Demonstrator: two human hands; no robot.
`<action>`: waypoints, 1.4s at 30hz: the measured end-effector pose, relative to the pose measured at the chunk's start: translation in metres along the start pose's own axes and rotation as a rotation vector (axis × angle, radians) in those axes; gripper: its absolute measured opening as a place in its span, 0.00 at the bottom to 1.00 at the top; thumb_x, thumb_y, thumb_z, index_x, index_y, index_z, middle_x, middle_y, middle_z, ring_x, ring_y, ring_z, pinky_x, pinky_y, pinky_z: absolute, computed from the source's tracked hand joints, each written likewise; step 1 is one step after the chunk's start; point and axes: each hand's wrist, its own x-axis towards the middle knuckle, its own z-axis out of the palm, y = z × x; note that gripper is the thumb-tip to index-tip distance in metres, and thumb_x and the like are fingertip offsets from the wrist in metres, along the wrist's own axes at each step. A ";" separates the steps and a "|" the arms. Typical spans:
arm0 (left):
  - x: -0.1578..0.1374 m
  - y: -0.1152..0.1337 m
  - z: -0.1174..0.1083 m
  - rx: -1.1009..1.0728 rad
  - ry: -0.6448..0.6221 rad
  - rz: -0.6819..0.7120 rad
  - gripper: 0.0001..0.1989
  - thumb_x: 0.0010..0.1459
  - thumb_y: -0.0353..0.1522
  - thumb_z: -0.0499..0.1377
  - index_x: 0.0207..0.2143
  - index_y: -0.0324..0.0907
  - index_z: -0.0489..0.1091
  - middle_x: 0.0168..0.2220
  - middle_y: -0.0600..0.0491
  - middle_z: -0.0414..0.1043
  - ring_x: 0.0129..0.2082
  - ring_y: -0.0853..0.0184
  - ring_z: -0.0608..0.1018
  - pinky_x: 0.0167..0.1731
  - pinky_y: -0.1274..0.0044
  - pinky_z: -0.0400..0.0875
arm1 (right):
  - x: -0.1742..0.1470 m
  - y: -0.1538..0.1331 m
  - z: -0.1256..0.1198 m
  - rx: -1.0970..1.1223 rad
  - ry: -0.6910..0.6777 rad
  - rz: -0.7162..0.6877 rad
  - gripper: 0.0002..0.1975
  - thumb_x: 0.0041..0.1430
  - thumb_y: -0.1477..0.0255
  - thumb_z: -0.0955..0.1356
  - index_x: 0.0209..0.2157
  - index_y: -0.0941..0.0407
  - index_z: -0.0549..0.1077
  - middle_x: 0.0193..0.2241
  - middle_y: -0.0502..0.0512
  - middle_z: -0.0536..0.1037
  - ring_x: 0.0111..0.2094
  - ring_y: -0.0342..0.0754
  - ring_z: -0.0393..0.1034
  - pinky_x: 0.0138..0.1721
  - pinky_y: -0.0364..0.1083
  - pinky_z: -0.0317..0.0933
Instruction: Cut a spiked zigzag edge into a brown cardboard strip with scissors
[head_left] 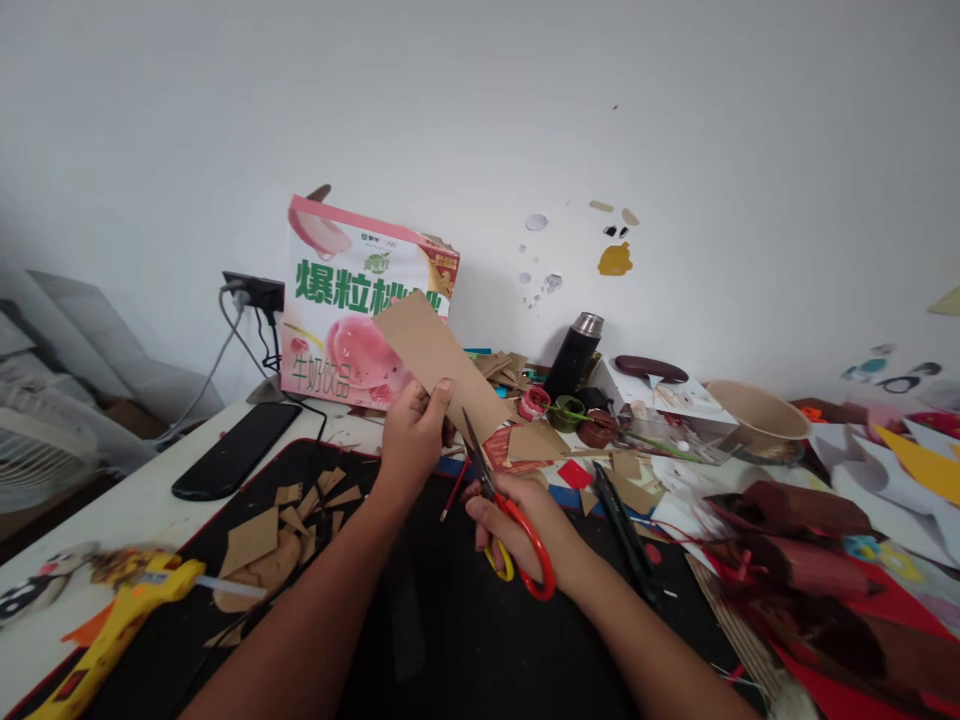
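Note:
My left hand (417, 428) grips a flat strip of brown cardboard (442, 355) by its lower left edge, thumb on top. The strip is held up at a slant above the desk. In my right hand (525, 520) is a pair of scissors (534, 550) with red and yellow handle loops. Their dark blades point up and to the left, with the tip at the lower edge of the cardboard. Whether the blades bite into it I cannot tell. Below both hands lies a black mat (450, 640).
A yellow glue gun (120, 630) and cardboard scraps (255, 540) lie at left, near a black phone (236, 450). A pink-and-white drink carton (352, 350) stands behind. Paint jars (568, 412), a black flask (574, 355) and a dark utility knife (626, 530) are on the right.

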 end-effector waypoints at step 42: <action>-0.003 -0.015 0.006 -0.015 0.027 -0.052 0.21 0.61 0.50 0.63 0.28 0.45 0.64 0.16 0.61 0.65 0.12 0.72 0.67 0.12 0.80 0.60 | 0.000 0.000 -0.003 -0.187 0.097 0.009 0.19 0.69 0.53 0.68 0.31 0.52 0.67 0.13 0.43 0.67 0.13 0.46 0.66 0.15 0.41 0.59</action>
